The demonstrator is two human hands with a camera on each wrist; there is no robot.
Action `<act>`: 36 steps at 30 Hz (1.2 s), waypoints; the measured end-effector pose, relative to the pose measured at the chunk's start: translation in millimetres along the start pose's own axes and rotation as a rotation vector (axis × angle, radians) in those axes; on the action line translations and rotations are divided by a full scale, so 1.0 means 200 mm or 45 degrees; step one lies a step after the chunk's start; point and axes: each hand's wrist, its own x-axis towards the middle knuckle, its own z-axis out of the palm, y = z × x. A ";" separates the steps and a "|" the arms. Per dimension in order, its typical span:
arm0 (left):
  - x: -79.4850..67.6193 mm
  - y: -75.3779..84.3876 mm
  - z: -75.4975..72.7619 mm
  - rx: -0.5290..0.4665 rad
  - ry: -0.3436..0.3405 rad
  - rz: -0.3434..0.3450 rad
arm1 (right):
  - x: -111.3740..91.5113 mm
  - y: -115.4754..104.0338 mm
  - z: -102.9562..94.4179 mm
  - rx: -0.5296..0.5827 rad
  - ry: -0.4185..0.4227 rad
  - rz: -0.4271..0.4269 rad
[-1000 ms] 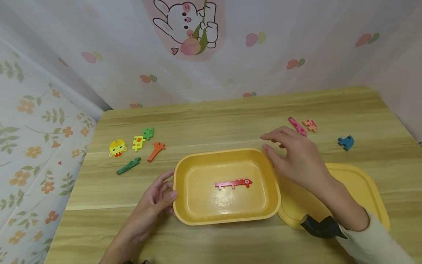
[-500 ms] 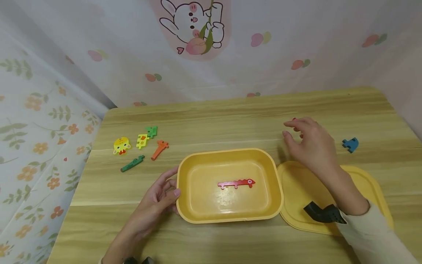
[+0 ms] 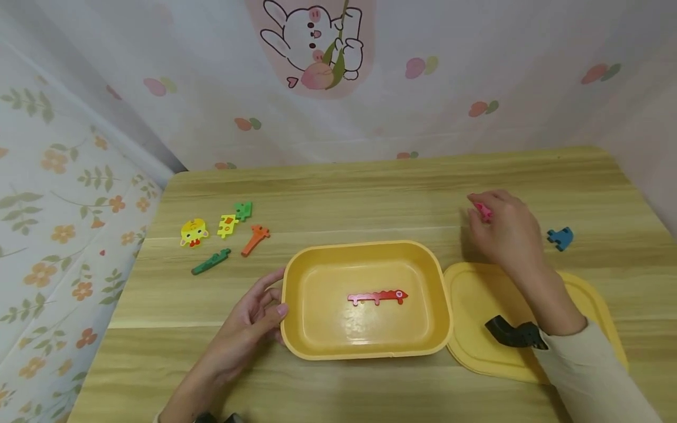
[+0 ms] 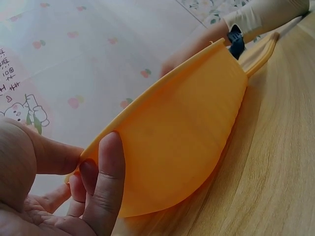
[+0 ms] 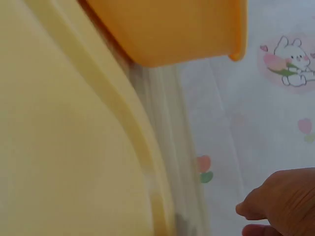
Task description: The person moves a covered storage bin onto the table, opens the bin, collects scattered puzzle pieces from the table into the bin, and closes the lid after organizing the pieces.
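Note:
My left hand [image 3: 245, 329] grips the left end of a yellow plastic box [image 3: 446, 317], its thumb at the rim and its fingers against the outer wall. In the left wrist view the box wall [image 4: 182, 132] fills the middle. Inside the box lies a red caterpillar-like puzzle piece [image 3: 378, 297]. Beyond the box's right side, my right hand [image 3: 505, 232] pinches a pink puzzle piece [image 3: 483, 211] between thumb and fingers, low over the table. Most of that piece is hidden, and the salmon piece seen earlier near it is out of sight behind the hand.
A yellow lid [image 3: 587, 299] lies right of the box, under my right forearm. A blue puzzle piece [image 3: 560, 238] sits farther right. At left are a yellow animal-face piece [image 3: 194, 233], a yellow piece [image 3: 227, 225], green pieces [image 3: 211, 261] and an orange piece [image 3: 255, 240].
My right hand has moved right, away from the box, and its fingers have come down around the pink piece. The left hand keeps its grip on the box.

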 end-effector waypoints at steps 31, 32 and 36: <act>0.00 -0.02 -0.03 -0.016 -0.003 -0.023 | -0.02 0.12 0.10 -0.112 -0.107 0.090; 0.00 -0.02 -0.03 -0.014 -0.003 -0.023 | -0.02 0.12 0.10 -0.111 -0.104 0.093; 0.01 -0.02 -0.03 -0.010 -0.002 -0.025 | -0.02 0.12 0.10 -0.129 -0.095 0.107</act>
